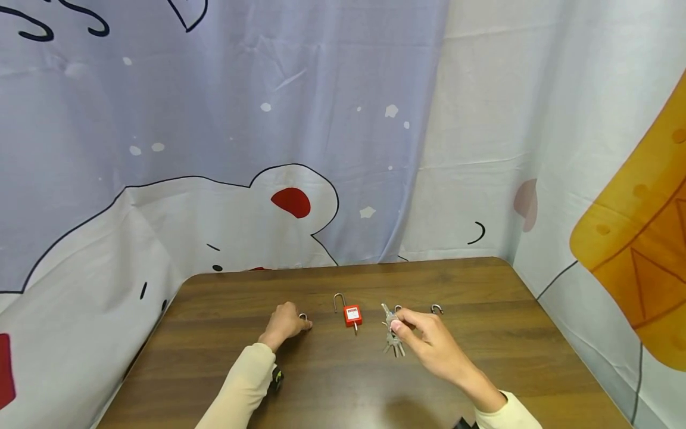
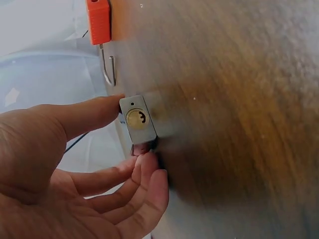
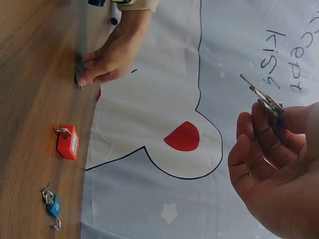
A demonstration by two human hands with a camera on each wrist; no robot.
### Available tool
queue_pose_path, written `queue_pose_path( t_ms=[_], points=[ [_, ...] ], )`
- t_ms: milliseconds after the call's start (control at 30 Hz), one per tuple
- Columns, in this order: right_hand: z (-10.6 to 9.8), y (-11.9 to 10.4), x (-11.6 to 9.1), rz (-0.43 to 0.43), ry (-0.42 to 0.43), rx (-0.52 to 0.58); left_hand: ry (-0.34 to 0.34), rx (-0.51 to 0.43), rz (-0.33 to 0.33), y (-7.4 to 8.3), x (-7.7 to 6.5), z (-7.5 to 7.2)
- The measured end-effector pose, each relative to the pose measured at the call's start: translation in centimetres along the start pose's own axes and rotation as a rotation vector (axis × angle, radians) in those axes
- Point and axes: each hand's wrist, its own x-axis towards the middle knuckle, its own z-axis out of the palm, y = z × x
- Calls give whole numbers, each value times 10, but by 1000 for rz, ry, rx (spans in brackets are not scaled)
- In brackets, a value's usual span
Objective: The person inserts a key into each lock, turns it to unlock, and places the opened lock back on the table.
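My left hand (image 1: pixel 286 325) grips a grey padlock (image 2: pixel 139 132) by its sides at the tabletop. The brass keyhole face of that padlock looks toward the left wrist camera, with no key in it. A bunch of silver keys (image 1: pixel 395 344) hangs from my right hand (image 1: pixel 429 342), pinched between thumb and fingers above the table. Between the hands lies a red padlock (image 1: pixel 352 315), its shackle swung open and a key in its bottom. In the right wrist view a blue padlock (image 3: pixel 53 205) with an open shackle lies past the red one.
The brown wooden table (image 1: pixel 321 387) has rounded far corners. A metal shackle (image 1: pixel 436 309) shows beyond my right hand, its lock body hidden. Behind the table's far edge hangs a printed curtain (image 1: pixel 343 119), which continues along the sides.
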Motion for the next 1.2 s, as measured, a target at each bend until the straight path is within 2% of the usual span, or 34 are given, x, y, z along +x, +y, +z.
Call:
queue_pose_path(
  t_ms=[233,567,867,933,1067,1200],
  points=[
    [4,1,0,-7,-2,14,-19,21,-19,0,-2,0],
    [-2,-29,2,-35,24,19,-12,32,1,-1,-3,2],
    [-4,-32,0,-14,22,22,7,-10,82,-8,-5,3],
    [-5,-33,0,-11,20,26,2,-31,78,-9,-6,2],
    [-1,-17,-2,0,14,22,-35,-74,61,-10,-9,-3],
    [-4,-22,-1,4,13,10,-54,-85,62,-10,-11,-8]
  ],
)
